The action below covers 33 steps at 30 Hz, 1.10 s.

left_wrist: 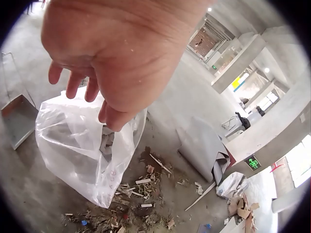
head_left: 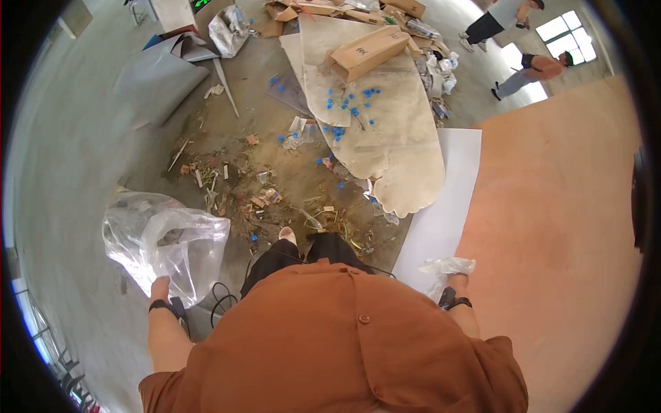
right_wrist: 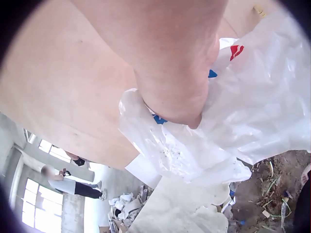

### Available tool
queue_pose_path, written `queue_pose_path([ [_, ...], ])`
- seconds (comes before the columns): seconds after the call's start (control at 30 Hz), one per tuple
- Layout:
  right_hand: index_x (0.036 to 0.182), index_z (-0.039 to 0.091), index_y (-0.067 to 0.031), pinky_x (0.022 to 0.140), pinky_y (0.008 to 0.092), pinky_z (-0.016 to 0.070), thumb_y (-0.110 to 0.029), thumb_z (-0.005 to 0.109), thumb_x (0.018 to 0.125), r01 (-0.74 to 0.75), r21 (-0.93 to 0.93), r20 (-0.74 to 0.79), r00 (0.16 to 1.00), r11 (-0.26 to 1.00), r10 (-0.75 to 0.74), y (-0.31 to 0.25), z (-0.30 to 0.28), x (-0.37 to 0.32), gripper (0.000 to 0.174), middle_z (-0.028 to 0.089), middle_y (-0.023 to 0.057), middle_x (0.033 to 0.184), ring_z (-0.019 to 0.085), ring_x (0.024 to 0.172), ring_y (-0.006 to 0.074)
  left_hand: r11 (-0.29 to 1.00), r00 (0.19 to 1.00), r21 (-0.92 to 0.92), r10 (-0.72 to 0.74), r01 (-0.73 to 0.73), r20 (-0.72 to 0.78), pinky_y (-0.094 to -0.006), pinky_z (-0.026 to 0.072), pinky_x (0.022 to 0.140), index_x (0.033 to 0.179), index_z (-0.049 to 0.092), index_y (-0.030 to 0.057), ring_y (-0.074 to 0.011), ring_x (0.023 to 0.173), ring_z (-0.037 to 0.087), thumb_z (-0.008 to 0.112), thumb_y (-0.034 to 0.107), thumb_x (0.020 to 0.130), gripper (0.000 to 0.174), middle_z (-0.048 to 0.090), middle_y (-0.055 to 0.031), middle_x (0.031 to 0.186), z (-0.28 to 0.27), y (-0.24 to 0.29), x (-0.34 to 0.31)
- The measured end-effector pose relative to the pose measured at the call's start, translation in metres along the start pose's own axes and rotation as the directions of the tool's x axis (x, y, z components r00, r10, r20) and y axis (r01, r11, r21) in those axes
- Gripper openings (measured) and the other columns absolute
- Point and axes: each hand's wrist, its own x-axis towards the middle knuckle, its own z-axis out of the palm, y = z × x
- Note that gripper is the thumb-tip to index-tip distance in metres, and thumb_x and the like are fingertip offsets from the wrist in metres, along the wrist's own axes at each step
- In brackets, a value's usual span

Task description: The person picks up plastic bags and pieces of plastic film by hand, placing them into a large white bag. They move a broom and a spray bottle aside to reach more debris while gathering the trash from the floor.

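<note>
A large clear plastic bag (head_left: 169,237) hangs from my left hand (head_left: 160,288), its mouth gaping in the head view. Close up in the left wrist view, the thumb and fingers of that hand (left_wrist: 126,58) curl over the bag's top edge (left_wrist: 73,145), and something greyish shows inside. Out to the right, my right hand (head_left: 458,281) grips a crumpled white plastic bag (head_left: 447,265). The right wrist view shows this bag (right_wrist: 262,102) bunched around the hand, with small red and blue print and dark specks on it; the fingertips are hidden.
Litter (head_left: 265,199) and blue caps (head_left: 337,131) lie scattered ahead. A pale scalloped board (head_left: 385,151) bears a cardboard box (head_left: 368,51). At right stands a large wooden panel (head_left: 551,206) beside a white sheet (head_left: 447,193). A dustpan (left_wrist: 19,119) is at left; two people stand far right.
</note>
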Motion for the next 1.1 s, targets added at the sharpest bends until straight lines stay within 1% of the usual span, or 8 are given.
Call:
queue_pose_path([
  [0.13,0.115,0.058,-0.0042,0.097,0.0363,0.0404,-0.031,0.052,0.086,0.171,-0.093,-0.024,0.984,0.981,-0.174,-0.008,-0.021,0.024,0.040,0.055,0.0151,0.124,0.051,0.116,0.0296,0.992,0.992,0.010,0.123,-0.123,-0.009,-0.0381,0.0423,0.090,0.120,0.054,0.0018,-0.0303,0.109,0.055,0.056,0.030,0.082,0.047,0.058,-0.0189,0.116,0.009,-0.036,0.028],
  [0.3,0.118,0.057,-0.0058,0.101,0.0366,0.0379,-0.029,0.050,0.087,0.217,-0.286,0.048,0.976,0.934,-0.212,-0.050,-0.081,0.089,0.039,0.053,0.0160,0.126,0.048,0.118,0.0311,0.983,0.988,-0.115,-0.149,0.144,-0.040,-0.0372,0.0407,0.092,0.120,0.054,-0.0008,-0.0302,0.111,0.053,0.052,0.030,0.085,0.047,0.056,-0.0198,0.121,0.014,-0.015,-0.011],
  [0.43,0.117,0.057,-0.0061,0.097,0.0361,0.0415,-0.029,0.049,0.087,0.245,-0.292,-0.008,0.966,0.925,-0.259,-0.115,-0.127,0.149,0.039,0.055,0.0155,0.124,0.052,0.115,0.0296,0.998,0.997,-0.059,-0.025,0.021,-0.070,-0.0401,0.0427,0.066,0.111,0.058,-0.0002,-0.0247,0.078,0.055,0.050,0.035,0.088,0.043,0.060,-0.0156,0.091,0.081,-0.128,0.020],
  [0.57,0.112,0.061,-0.0085,0.092,0.0387,0.0446,-0.032,0.045,0.087,0.359,-0.537,0.081,0.923,0.764,-0.377,-0.171,-0.146,0.254,0.038,0.059,0.0140,0.118,0.055,0.109,0.0301,0.980,0.999,0.194,0.038,-0.035,-0.012,-0.0389,0.0444,0.058,0.102,0.059,0.0008,-0.0269,0.063,0.056,0.050,0.032,0.088,0.036,0.061,-0.0129,0.078,0.098,-0.094,-0.018],
  [0.67,0.115,0.059,-0.0095,0.092,0.0399,0.0449,-0.034,0.044,0.086,0.400,-0.570,0.146,0.909,0.717,-0.391,-0.267,-0.186,0.281,0.041,0.058,0.0144,0.120,0.054,0.111,0.0311,0.900,0.983,0.418,0.168,-0.122,-0.075,-0.0442,0.0506,0.072,0.096,0.057,0.0005,-0.0343,0.083,0.063,0.060,0.014,0.078,0.023,0.063,-0.0195,0.086,0.112,-0.043,-0.060],
  [0.9,0.114,0.059,-0.0107,0.091,0.0398,0.0455,-0.030,0.053,0.081,0.635,-0.281,-0.149,0.712,0.720,-0.686,-0.469,-0.202,0.400,0.039,0.057,0.0174,0.119,0.055,0.106,0.0348,0.900,0.959,0.407,-0.236,0.155,0.156,-0.0415,0.0501,0.065,0.090,0.057,0.0057,-0.0311,0.078,0.064,0.072,0.009,0.060,0.034,0.064,-0.0113,0.074,0.118,0.064,-0.101],
  [1.0,0.116,0.057,-0.0072,0.096,0.0409,0.0402,-0.030,0.049,0.082,0.688,-0.353,0.009,0.680,0.634,-0.733,-0.555,-0.221,0.425,0.041,0.058,0.0162,0.118,0.054,0.109,0.0344,0.846,0.884,0.427,-0.428,0.319,0.188,-0.0375,0.0510,0.073,0.092,0.056,0.0085,-0.0311,0.085,0.063,0.073,0.003,0.058,0.038,0.064,-0.0112,0.086,0.121,0.102,-0.099],
  [1.1,0.109,0.061,-0.0071,0.093,0.0402,0.0418,-0.031,0.048,0.082,0.789,-0.346,0.009,0.544,0.508,-0.839,-0.620,-0.224,0.466,0.039,0.061,0.0140,0.113,0.057,0.104,0.0321,0.853,0.955,0.468,-0.290,0.230,0.059,-0.0383,0.0515,0.068,0.090,0.058,0.0106,-0.0314,0.080,0.063,0.069,0.003,0.062,0.031,0.063,-0.0123,0.081,0.115,0.138,-0.102],
])
